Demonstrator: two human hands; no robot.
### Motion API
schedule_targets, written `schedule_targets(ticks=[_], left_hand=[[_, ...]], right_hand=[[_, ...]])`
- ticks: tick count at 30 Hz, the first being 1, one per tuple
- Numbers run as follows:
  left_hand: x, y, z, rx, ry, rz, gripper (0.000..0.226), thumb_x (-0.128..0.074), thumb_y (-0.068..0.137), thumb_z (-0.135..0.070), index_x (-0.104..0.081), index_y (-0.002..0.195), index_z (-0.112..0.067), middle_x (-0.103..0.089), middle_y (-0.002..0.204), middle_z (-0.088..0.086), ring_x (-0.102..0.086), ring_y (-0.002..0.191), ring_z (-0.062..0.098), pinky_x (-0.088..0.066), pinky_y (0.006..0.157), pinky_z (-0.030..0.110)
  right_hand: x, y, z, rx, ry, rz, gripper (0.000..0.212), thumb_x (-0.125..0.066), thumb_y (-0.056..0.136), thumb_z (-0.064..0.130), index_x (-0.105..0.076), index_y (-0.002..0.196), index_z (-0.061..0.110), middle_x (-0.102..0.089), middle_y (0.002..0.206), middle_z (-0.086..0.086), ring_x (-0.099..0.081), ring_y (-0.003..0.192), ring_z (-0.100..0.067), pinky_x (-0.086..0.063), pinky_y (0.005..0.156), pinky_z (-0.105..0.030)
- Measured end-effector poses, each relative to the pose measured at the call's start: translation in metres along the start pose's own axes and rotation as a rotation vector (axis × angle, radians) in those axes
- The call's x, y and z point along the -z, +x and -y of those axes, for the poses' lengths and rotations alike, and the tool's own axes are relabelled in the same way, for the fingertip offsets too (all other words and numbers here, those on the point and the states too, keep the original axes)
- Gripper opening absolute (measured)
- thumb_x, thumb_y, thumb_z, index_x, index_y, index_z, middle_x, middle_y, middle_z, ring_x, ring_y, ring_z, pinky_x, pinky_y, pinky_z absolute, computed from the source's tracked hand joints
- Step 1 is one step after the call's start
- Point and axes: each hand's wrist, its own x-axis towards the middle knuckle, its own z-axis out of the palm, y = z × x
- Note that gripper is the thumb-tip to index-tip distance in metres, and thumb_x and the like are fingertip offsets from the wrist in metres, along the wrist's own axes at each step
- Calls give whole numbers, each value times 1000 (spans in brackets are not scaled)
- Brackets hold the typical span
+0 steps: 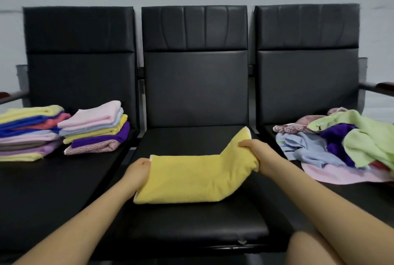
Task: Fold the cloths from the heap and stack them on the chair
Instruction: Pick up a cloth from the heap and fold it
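The left hand [138, 172] and right hand [254, 154] each grip an end of the yellow cloth [191, 177] on the middle seat [191, 222]; folded stacks [93, 128] lie left of it, the heap [341, 143] right.

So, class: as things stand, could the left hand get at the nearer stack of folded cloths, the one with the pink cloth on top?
Probably yes, but not at once. The left hand grips the yellow cloth on the middle seat. The pink-topped stack sits on the left seat with only bare seat between, so nothing blocks the way once it lets go.
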Motion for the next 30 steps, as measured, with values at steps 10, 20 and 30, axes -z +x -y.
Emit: schedule_targets(ticks=[10, 20, 30], left_hand=[[21, 2, 9, 202, -369, -61, 21, -41, 101, -13, -59, 110, -7, -56, 90, 13, -57, 76, 25, -49, 60, 32], [28, -9, 12, 59, -243, -78, 27, -41, 100, -9, -66, 90, -11, -57, 80, 5, -52, 68, 17, -49, 62, 28], [8, -8, -23, -5, 282, 25, 39, -49, 94, -51, -64, 106, -17, -61, 111, 4, -57, 99, 18, -45, 83, 30]], right_hand=[[-110, -20, 4, 56, 33, 211, 10, -64, 88, 25, -58, 89, 18, -63, 101, -11, -61, 98, -29, -50, 93, -42], [-152, -23, -29, 337, -524, 548, 27, -49, 99, 25, -65, 115, 10, -58, 84, 4, -54, 72, -5, -45, 64, -14], [-102, 19, -18, 381, -571, -24, 36, -52, 92, 24, -54, 128, 23, -55, 125, -1, -49, 121, -22, -47, 89, -33]])
